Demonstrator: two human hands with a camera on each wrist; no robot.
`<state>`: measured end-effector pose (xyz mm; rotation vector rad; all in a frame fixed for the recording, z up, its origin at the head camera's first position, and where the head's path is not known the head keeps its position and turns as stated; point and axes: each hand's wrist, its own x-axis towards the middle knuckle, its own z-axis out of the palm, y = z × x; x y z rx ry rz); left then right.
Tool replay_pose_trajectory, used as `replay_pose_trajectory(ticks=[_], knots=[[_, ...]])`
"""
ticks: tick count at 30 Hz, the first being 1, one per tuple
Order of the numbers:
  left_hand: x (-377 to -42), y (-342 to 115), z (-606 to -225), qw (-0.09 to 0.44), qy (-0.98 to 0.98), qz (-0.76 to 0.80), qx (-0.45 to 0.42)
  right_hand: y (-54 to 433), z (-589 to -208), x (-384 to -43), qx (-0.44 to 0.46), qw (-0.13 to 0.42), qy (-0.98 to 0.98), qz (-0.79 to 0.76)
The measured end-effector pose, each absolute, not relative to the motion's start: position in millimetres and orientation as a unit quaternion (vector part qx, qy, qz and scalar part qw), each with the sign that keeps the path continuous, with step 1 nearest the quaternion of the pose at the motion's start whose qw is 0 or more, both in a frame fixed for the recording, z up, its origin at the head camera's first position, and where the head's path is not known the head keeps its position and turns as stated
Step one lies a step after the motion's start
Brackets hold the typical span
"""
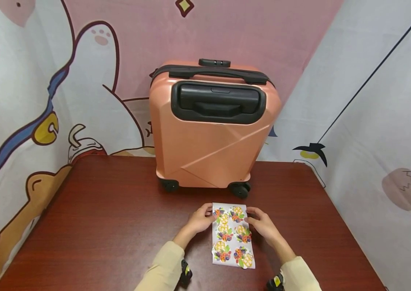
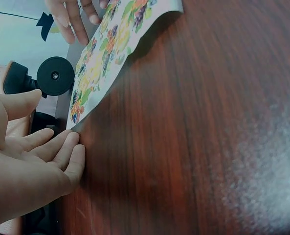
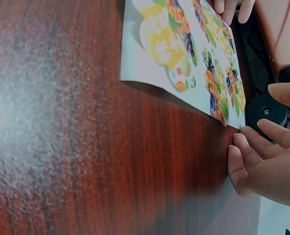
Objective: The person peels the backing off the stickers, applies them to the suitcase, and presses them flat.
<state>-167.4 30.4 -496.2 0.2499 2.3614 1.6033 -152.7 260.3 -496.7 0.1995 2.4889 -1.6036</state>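
Note:
A white sheet of fruit stickers (image 1: 232,258) lies on the brown table, long side running away from me. Its printed fruit clusters are yellow, orange, purple and green, and the edges curl a little off the wood. My left hand (image 1: 200,219) is at the sheet's far left corner, with relaxed fingertips right at the edge and the thumb held apart in the left wrist view. At the far right corner is my right hand (image 1: 263,226). In the right wrist view its fingers (image 3: 250,152) are loosely bent, tips at the corner, thumb raised away from the sheet.
Just beyond the sheet stands an upright orange suitcase (image 1: 209,149) with black handles and wheels (image 1: 240,190). The brown table (image 1: 111,226) ends in front of a cartoon-printed cloth (image 1: 256,32), which also hangs along both sides.

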Motion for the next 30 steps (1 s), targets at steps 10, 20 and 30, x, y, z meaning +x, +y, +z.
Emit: replay_pose_trajectory(ticks=[10,20,30], knots=[[-169.6,30.3,-501.2,0.132,0.81,0.565,0.088,259.5,-496.1,-154.9,0.093,0.077,0.819,-0.561],[-168.9,29.7,-501.5,0.136,0.81,0.563,0.091,259.6,-495.1,-155.3,0.1,0.085,0.81,-0.571],[-168.2,28.0,-500.9,0.13,0.809,0.565,0.097,259.2,-496.9,-155.0,0.098,0.075,0.792,-0.598]])
